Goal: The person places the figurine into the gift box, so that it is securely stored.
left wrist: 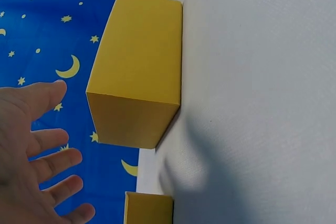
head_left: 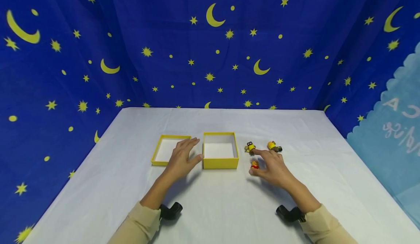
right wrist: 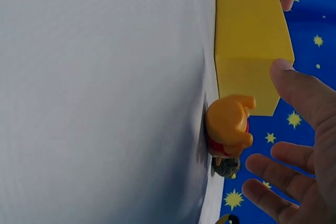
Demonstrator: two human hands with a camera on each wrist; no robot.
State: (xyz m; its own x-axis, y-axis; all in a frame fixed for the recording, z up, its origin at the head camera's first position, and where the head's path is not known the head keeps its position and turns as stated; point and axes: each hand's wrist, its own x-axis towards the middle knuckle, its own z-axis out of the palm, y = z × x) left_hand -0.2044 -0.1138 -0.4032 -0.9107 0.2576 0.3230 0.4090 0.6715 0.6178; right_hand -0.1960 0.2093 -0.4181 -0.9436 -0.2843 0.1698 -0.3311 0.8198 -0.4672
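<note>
The left hand (head_left: pixel 182 161), fingers spread, hovers between the yellow lid (head_left: pixel 159 153) and the open yellow box (head_left: pixel 220 163), touching neither as far as the left wrist view shows. The right hand (head_left: pixel 273 167) is spread over a small figure in red (head_left: pixel 254 165), thumb and fingers apart. In the right wrist view this orange-headed figure (right wrist: pixel 226 124) stands beside the box (right wrist: pixel 247 19), with nothing gripped by the hand (right wrist: pixel 302 150). Near the right fingertips is a goggled yellow figure (head_left: pixel 251 146). Another yellow figure (head_left: pixel 272 145) lies farther right.
A white cloth covers the table (head_left: pixel 220 204). Blue fabric (head_left: pixel 177 36) with yellow moons and stars stands behind and at the sides. A light blue panel (head_left: pixel 390 138) hangs at the right. Black curved pieces (head_left: pixel 171 211) are at both wrists.
</note>
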